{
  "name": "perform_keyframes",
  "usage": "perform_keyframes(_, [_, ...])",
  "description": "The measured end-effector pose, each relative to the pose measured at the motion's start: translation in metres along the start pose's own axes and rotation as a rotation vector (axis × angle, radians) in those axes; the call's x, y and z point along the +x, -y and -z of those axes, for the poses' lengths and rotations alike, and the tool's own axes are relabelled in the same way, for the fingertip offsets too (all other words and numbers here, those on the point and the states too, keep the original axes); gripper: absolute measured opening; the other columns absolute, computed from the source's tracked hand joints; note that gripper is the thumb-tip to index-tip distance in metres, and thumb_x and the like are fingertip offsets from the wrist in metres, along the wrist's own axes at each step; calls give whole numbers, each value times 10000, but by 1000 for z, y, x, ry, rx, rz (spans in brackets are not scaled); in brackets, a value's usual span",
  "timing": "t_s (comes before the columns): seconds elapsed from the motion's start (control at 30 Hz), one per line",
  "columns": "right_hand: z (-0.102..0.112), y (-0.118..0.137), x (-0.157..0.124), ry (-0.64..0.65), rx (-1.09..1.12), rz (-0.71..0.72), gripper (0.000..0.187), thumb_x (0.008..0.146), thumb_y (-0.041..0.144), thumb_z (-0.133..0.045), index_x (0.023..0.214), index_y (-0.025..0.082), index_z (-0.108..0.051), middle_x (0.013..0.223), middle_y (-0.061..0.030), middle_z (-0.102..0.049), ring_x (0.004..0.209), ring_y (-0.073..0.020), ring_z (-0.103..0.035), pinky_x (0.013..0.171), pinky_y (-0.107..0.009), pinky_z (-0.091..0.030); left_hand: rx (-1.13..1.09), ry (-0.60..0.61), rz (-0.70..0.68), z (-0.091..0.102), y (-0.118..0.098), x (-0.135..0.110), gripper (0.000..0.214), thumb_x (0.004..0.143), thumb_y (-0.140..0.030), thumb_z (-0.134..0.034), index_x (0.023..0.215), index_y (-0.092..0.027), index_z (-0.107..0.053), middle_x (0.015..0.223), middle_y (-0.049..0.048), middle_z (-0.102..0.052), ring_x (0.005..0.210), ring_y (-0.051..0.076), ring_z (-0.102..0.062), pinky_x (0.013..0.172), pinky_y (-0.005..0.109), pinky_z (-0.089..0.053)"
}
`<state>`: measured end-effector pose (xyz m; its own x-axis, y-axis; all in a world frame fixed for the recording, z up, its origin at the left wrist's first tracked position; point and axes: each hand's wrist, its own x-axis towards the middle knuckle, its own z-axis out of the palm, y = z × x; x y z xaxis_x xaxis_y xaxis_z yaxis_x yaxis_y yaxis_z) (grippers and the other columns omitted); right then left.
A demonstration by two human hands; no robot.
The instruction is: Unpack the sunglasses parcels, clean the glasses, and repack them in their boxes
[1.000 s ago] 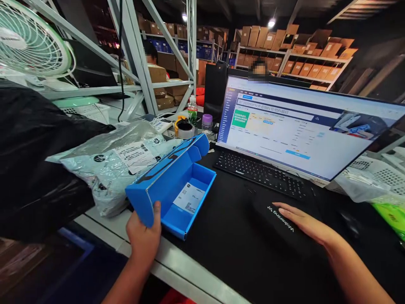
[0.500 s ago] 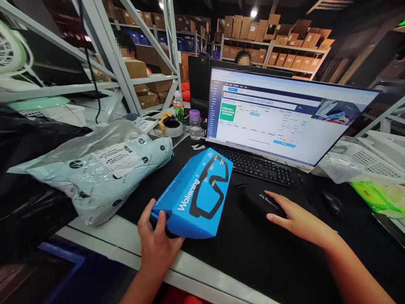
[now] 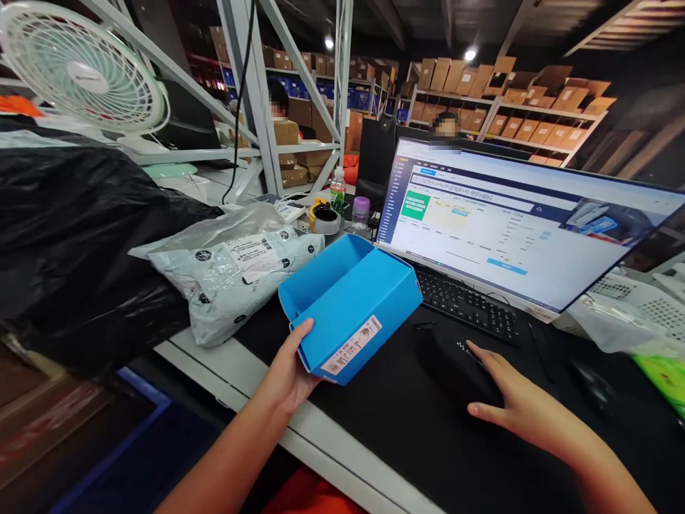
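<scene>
left hand [image 3: 289,375] tips blue box [image 3: 350,307] (label towards camera)

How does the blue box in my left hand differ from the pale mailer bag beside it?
The blue box is stiff, bright card with sharp edges, while the mailer bag is soft, crinkled, pale grey plastic. The blue box is held up at a tilt by the left hand, whereas the mailer bag lies on the desk against a black bag. Both carry a white printed label.
</scene>
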<state>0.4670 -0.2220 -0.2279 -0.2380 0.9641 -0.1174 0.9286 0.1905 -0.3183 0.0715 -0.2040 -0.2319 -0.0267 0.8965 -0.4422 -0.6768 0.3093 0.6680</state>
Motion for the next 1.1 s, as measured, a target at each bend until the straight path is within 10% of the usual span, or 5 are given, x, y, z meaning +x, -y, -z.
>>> perform_keyframes(0.3, [31, 54, 4, -169, 56, 180, 750, 938, 575, -576, 1588, 350, -276, 1653, -76, -310, 1490, -327, -360, 1209, -536, -349, 22, -128, 48, 0, 9, 5, 572, 937, -496, -594, 1462, -307, -468, 1325, 134, -672, 1025, 329, -728, 819, 558, -605])
perform_keyframes(0.5, [64, 85, 111, 136, 310, 452, 1382, 609, 567, -905, 1639, 218, -53, 1710, -161, -66, 1558, -390, -124, 1262, -570, -134, 25, -155, -83, 2, 9, -13, 535, 988, -398, -535, 1499, -280, -429, 1295, 137, -690, 974, 287, -748, 840, 481, -623])
perform_keyframes(0.7, [52, 130, 179, 554, 857, 668, 1226, 667, 531, -887, 1621, 307, -149, 1660, -140, -270, 1466, -376, -368, 1152, -530, -404, -7, -156, -102, 11, 1, -31, 517, 1022, -382, -464, 1516, -236, -421, 1148, 133, -755, 918, 288, -765, 802, 459, -635])
perform_keyframes(0.9, [63, 164, 181, 461, 770, 676, 1238, 623, 428, -934, 1611, 325, -195, 1648, -114, -270, 1455, -390, -372, 1152, -555, -395, 41, -197, -90, 21, -14, -34, 532, 1019, -398, -444, 1504, -177, -435, 1080, 155, -767, 934, 311, -760, 774, 466, -633])
perform_keyframes(1.1, [54, 155, 199, 522, 963, 394, 993, 603, 558, -906, 1451, 232, -506, 1467, -129, -567, 1316, -388, -562, 1126, -572, -440, 306, -108, -97, 49, -4, -19, 741, 964, -687, -294, 1479, -181, -465, 1372, 212, -627, 1271, 403, -598, 920, 611, -558])
